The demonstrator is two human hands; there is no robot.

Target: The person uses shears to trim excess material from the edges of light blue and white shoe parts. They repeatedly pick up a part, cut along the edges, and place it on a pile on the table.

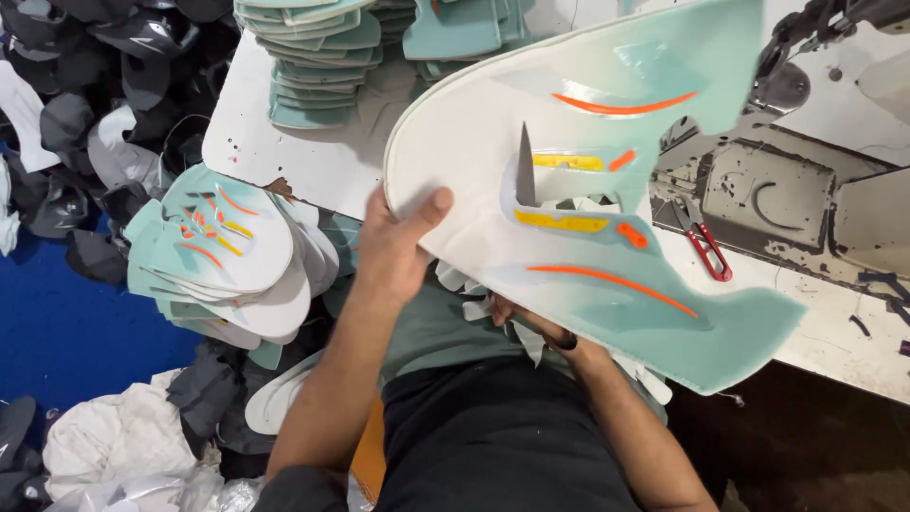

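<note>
Packages, labels, signs, screens: none in view. No box, bag, wrapper, tag, sticker, notice or display shows anywhere on the table, on the floor, or among the stacked pieces around the person's two hands.

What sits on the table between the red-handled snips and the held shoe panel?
Nothing in the head view: the red-handled snips lie on the white table, and the held shoe panel, gripped by the left hand, runs right up against them.
</note>
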